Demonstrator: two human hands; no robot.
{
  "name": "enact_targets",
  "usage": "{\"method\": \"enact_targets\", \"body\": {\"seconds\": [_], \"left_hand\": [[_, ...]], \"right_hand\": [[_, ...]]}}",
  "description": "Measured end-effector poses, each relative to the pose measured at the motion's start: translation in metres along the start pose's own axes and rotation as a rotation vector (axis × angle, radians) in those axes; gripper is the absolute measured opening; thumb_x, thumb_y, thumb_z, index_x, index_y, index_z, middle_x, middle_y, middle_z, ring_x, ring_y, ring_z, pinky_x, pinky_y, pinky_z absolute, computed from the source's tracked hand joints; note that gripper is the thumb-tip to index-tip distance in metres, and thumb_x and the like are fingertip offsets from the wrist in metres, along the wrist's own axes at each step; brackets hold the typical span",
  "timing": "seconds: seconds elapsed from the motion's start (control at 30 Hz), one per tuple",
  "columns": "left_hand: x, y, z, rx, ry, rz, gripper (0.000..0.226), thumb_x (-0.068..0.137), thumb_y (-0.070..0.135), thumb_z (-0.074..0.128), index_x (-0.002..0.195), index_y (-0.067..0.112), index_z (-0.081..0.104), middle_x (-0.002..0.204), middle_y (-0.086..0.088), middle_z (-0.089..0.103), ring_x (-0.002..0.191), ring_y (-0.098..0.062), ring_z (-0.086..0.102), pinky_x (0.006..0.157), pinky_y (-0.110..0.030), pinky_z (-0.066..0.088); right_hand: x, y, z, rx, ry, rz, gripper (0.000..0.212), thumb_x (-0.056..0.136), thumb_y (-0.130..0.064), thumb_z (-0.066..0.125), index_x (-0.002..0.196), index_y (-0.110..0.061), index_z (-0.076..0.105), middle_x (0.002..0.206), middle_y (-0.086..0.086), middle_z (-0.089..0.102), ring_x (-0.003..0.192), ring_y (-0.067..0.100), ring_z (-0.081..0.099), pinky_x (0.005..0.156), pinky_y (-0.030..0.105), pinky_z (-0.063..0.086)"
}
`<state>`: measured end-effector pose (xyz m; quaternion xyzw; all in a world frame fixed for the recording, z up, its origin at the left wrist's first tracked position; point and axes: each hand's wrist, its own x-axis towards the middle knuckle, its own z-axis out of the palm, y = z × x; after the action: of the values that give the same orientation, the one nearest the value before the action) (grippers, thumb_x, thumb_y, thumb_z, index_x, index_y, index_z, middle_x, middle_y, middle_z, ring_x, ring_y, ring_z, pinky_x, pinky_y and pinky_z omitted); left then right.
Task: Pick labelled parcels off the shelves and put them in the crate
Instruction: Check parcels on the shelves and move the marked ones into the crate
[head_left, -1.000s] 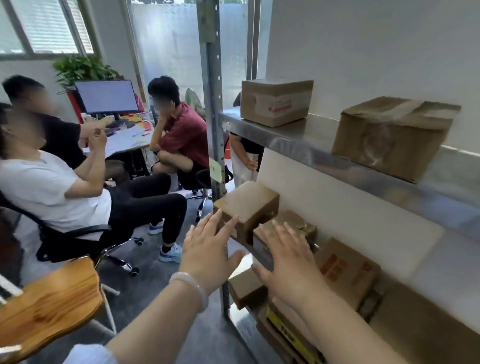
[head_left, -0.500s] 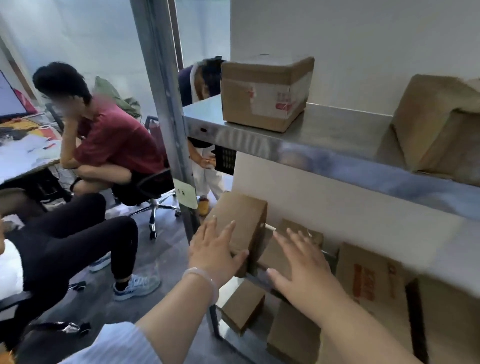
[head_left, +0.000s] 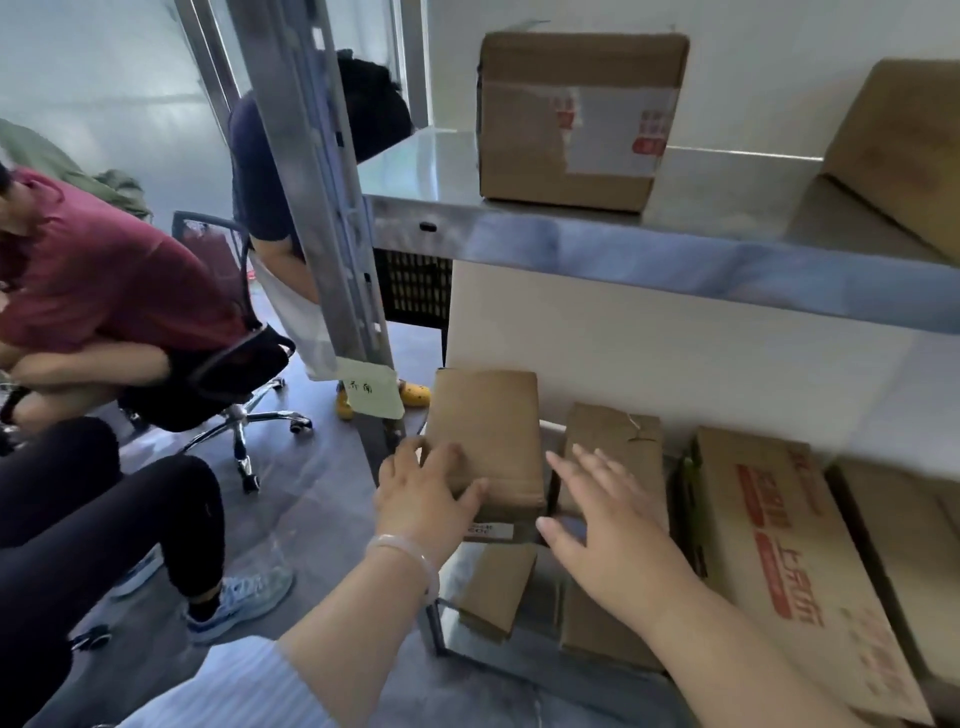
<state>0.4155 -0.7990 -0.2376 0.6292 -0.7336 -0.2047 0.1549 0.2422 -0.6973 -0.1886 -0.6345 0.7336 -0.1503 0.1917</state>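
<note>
A plain brown parcel (head_left: 488, 426) lies at the left end of the middle shelf, a white label showing on its near edge. My left hand (head_left: 423, 496) rests on its near left corner, fingers spread over the top and thumb along the front. My right hand (head_left: 610, 530) hovers with straight fingers just right of that parcel, over a second brown parcel (head_left: 621, 441). A larger box with red print (head_left: 779, 540) lies further right. No crate is in view.
The upper steel shelf (head_left: 649, 249) carries a taped box (head_left: 576, 119) and another box (head_left: 904, 150) at the right. Smaller parcels (head_left: 498, 592) lie on the shelf below. A steel upright (head_left: 317, 187) stands left of the shelves. People sit on office chairs (head_left: 228, 374) at the left.
The view has moved closer to the shelves and turned right. Both hands reached forward; my left hand now lies on the left parcel's corner.
</note>
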Motion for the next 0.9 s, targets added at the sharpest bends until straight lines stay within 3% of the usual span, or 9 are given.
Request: {"method": "enact_targets", "body": {"seconds": [0.23,0.47,0.6,0.77,0.9], "left_hand": [[0.006,-0.01,0.008,-0.451,-0.003,-0.155,0.057,0.089,0.041,0.065,0.142,0.032,0.045,0.148,-0.001,0.031,0.131,-0.024,0.04,0.109,-0.039,0.039],[0.008,-0.01,0.012,-0.585,-0.146,-0.177,0.072,0.092,0.043,0.062,0.152,0.041,0.021,0.142,0.004,0.043,0.111,-0.016,0.05,0.094,-0.032,0.047],[0.004,-0.009,0.01,-0.691,-0.128,-0.211,0.069,0.093,0.033,0.065,0.151,0.04,0.028,0.132,0.01,0.047,0.109,-0.013,0.051,0.087,-0.025,0.043],[-0.015,-0.015,0.004,-0.804,-0.059,-0.197,0.067,0.089,0.025,0.071,0.145,0.043,0.038,0.131,0.008,0.054,0.112,-0.013,0.057,0.088,-0.023,0.047],[-0.029,-0.013,-0.012,-0.844,-0.008,-0.115,0.066,0.088,0.021,0.072,0.142,0.047,0.041,0.126,0.011,0.056,0.108,-0.004,0.058,0.077,-0.009,0.047]], "right_hand": [[0.006,-0.006,0.005,0.01,0.049,-0.01,0.061,0.098,-0.05,0.041,0.152,-0.041,0.014,0.162,-0.012,0.007,0.149,0.01,-0.002,0.118,0.032,0.002],[0.005,-0.001,0.007,-0.002,0.056,0.001,0.06,0.099,-0.049,0.042,0.152,-0.039,0.017,0.162,-0.012,0.01,0.148,0.01,0.001,0.116,0.028,0.0],[0.005,0.003,0.007,0.014,0.059,0.022,0.06,0.098,-0.049,0.043,0.152,-0.039,0.018,0.161,-0.012,0.013,0.149,0.01,0.003,0.118,0.03,0.004],[0.007,0.0,0.002,0.054,0.068,0.02,0.061,0.098,-0.047,0.044,0.153,-0.037,0.017,0.161,-0.012,0.014,0.149,0.009,0.005,0.118,0.03,0.007],[0.013,0.0,-0.003,0.197,0.13,0.057,0.059,0.099,-0.046,0.044,0.151,-0.037,0.02,0.158,-0.013,0.022,0.146,0.009,0.016,0.117,0.031,0.015]]}}
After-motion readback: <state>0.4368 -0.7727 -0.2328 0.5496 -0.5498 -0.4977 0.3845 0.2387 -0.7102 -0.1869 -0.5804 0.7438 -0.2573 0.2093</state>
